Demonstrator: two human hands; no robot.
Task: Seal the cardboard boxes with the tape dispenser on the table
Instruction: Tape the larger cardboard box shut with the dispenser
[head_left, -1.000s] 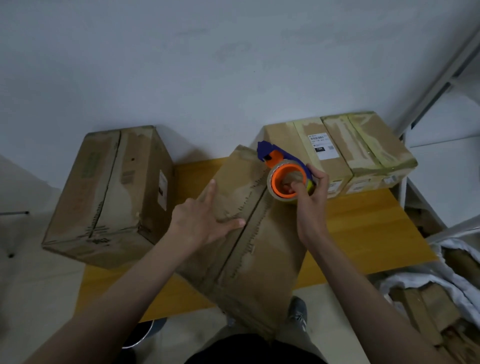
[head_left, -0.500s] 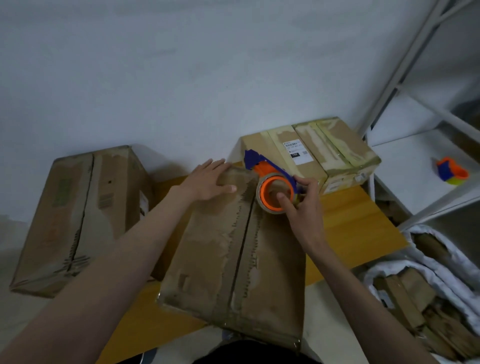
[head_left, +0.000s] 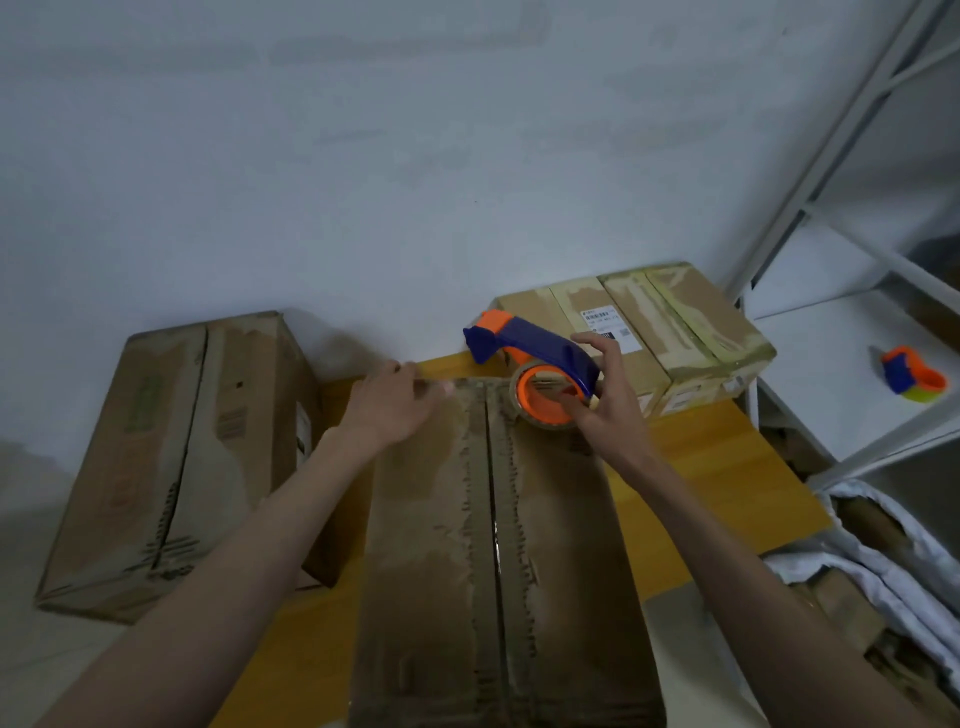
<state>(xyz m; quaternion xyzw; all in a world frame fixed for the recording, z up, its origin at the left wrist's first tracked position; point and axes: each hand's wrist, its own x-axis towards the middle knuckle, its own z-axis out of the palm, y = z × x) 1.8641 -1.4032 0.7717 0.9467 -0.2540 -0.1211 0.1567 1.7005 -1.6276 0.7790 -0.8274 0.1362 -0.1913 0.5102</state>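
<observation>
The cardboard box (head_left: 498, 545) lies lengthwise on the counter (head_left: 717, 467), its centre seam facing up and not yet taped over. The right hand (head_left: 602, 410) holds the tape dispenser (head_left: 540, 369) at the box's far end, its grip curled around the roll. The left hand (head_left: 395, 405) rests at the far edge; whether it pinches a tape end is blurred. Judged step: anchoring the tape. The next move calls for a straight pull along the seam.
</observation>
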